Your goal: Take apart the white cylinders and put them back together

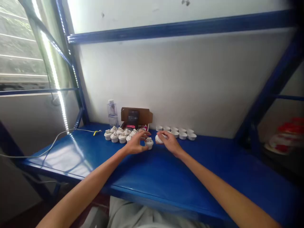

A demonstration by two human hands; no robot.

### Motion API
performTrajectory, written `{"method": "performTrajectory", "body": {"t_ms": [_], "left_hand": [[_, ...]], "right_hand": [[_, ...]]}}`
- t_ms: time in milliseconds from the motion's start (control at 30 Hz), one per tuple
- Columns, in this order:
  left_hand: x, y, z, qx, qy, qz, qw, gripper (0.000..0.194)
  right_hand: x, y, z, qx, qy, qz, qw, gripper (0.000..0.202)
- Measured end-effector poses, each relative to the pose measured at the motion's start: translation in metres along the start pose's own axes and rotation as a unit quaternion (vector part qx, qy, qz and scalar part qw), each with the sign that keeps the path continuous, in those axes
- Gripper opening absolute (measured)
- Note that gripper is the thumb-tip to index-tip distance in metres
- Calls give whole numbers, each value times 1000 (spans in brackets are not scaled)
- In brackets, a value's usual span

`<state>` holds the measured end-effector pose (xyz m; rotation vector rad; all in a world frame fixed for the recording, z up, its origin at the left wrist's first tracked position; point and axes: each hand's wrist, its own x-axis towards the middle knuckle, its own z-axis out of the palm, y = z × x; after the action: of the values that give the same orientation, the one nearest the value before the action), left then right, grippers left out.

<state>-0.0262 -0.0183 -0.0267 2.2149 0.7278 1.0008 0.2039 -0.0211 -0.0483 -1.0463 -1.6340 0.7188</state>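
Both my arms reach far out over a blue table [166, 177]. My left hand [137, 142] rests at a small white plug-like part [149, 143] standing on the table, fingers around it. My right hand [169, 142] covers a white round cap [158, 139] just to the right of that part. A cluster of several similar white parts [117, 135] stands left of my left hand. Two rows of several white round caps [180, 132] lie behind my right hand near the wall.
A clear water bottle [112, 113] and an open cardboard box [136, 117] stand against the white wall. A grey cable [59, 136] runs across the table's left end. Blue shelf posts [270, 88] rise at both sides; red and white items [285, 136] lie at far right.
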Motion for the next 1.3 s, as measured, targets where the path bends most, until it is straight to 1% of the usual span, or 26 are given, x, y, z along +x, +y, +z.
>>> {"method": "performTrajectory", "body": {"t_ms": [67, 133, 200, 267, 333, 367, 433, 500, 567, 633, 733, 800, 833, 900, 967, 1033, 1067, 1100, 1133, 1200, 1233, 1267, 1300], "left_hand": [[0, 0, 5, -93, -26, -33, 995, 64], [0, 1, 9, -182, -53, -71, 979, 67], [1, -1, 12, -232, -60, -98, 966, 65], [1, -5, 13, -210, -36, -107, 971, 60], [2, -9, 12, -126, -8, -101, 987, 58], [2, -10, 12, -78, -11, -97, 992, 58], [1, -11, 12, -6, -48, -89, 995, 60], [0, -10, 13, 30, -80, -79, 993, 59], [0, -10, 14, 44, -79, -70, 993, 55], [0, -12, 15, 26, -68, -79, 994, 52], [0, -16, 14, -61, -56, -126, 989, 55], [1, -18, 10, -131, -50, -157, 978, 60], [1, -18, 8, -157, -48, -161, 973, 61], [2, -16, 5, -184, -48, -153, 970, 53], [3, -13, 2, -203, -48, -153, 966, 46], [3, -10, 2, -234, -45, -188, 953, 52], [2, -9, 3, -245, -42, -207, 946, 56], [2, -7, 3, -247, -41, -221, 943, 59], [1, -5, 4, -239, -41, -224, 944, 59], [0, -2, 7, -205, -50, -201, 957, 57], [0, 0, 8, -189, -49, -184, 964, 54], [-1, 1, 9, -179, -44, -171, 968, 53], [-1, 2, 10, -175, -37, -167, 970, 52]], "right_hand": [[1, -5, 9, 42, 24, -14, 999, 51], [0, -7, 16, 36, 11, -33, 999, 51], [-2, -7, 20, 13, -2, -30, 999, 51], [-3, -5, 21, -8, 8, -9, 1000, 51], [-4, -4, 20, -24, 30, 6, 999, 50], [-5, -5, 18, -33, 34, 6, 999, 48], [-8, -7, 17, -58, 25, -10, 998, 46], [-11, -12, 16, -89, 15, -35, 995, 48], [-14, -18, 15, -118, -3, -59, 991, 49], [-17, -23, 14, -145, -33, -80, 986, 47], [-18, -26, 12, -175, -74, -101, 977, 39], [-16, -26, 9, -162, -69, -93, 980, 39], [-16, -26, 7, -142, -65, -85, 984, 41], [-15, -27, 3, -103, -69, -89, 988, 45], [-15, -31, -3, -109, -101, -134, 980, 44], [-17, -36, -6, -148, -132, -186, 962, 39], [-19, -38, -6, -164, -139, -200, 956, 38], [-21, -38, -5, -169, -136, -200, 955, 37], [-22, -38, -3, -166, -123, -184, 961, 37], [-25, -35, 3, -147, -87, -127, 977, 41], [-26, -33, 5, -140, -70, -110, 982, 40], [-27, -32, 8, -137, -61, -116, 982, 37], [-27, -31, 10, -140, -65, -147, 977, 32]]}}
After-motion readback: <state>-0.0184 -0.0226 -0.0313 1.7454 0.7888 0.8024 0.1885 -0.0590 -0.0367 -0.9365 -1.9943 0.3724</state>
